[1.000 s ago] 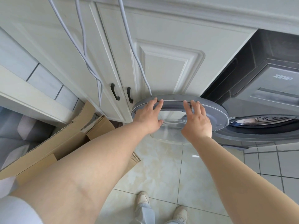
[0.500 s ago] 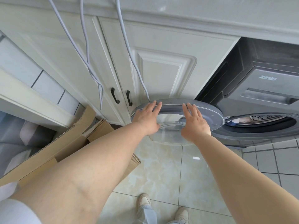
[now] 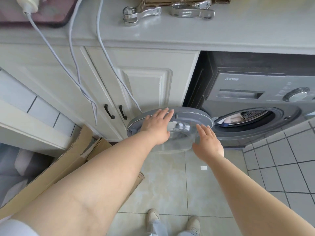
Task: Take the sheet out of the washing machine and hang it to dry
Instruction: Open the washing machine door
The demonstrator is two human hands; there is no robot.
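Two shiny metal clips (image 3: 142,14) (image 3: 191,11) lie side by side on the grey countertop (image 3: 238,31), and a dark red mat (image 3: 42,12) sits at its far left. Thin white cords (image 3: 75,68) hang down in front of white cupboard doors (image 3: 144,82) with two black handles (image 3: 109,111) (image 3: 123,112). A brown cardboard box (image 3: 68,159) leans on the pale tiled floor (image 3: 170,181).

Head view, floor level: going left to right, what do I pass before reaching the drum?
cardboard box → black cabinet handles → left hand on the washer door → right hand → open drum with laundry
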